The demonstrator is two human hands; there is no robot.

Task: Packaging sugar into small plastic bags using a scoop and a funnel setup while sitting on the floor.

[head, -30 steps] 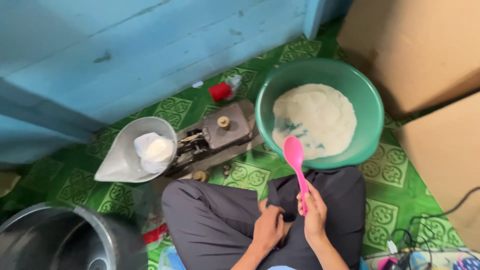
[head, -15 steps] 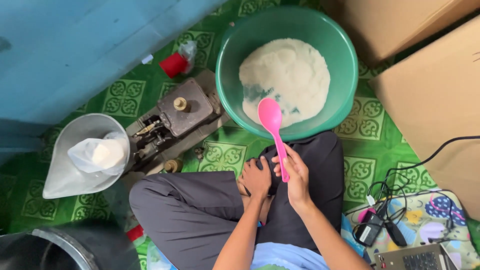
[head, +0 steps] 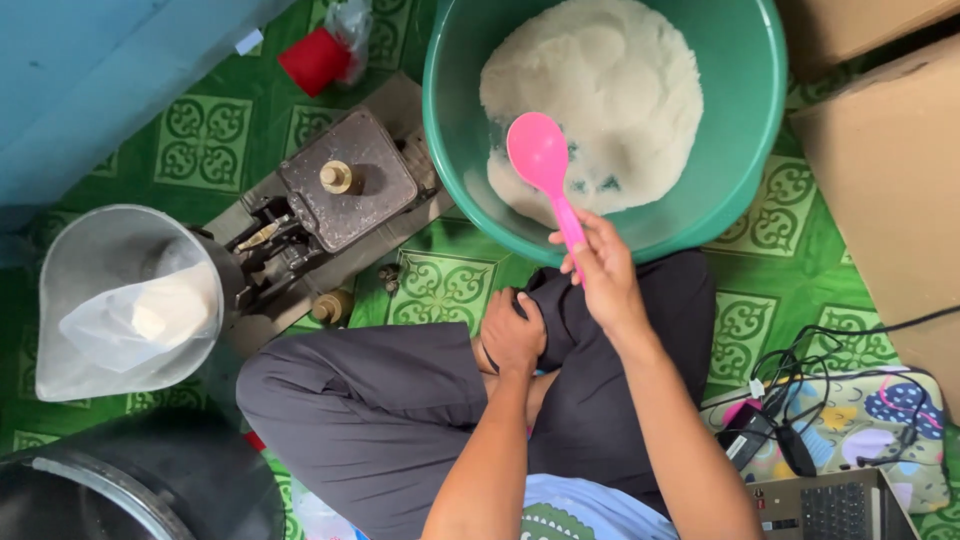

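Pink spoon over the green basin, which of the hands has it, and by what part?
The right hand grips the pink spoon by the lower end of its handle. The left hand holds nothing, resting on the leg.

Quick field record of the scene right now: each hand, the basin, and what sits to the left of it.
right hand: grips pink spoon by its handle, bowl of spoon over the basin
left hand: rests on crossed leg, holds nothing
green basin: holds white powder
metal scale: left of basin, on green mat
plastic bag: open, far left, white powder inside
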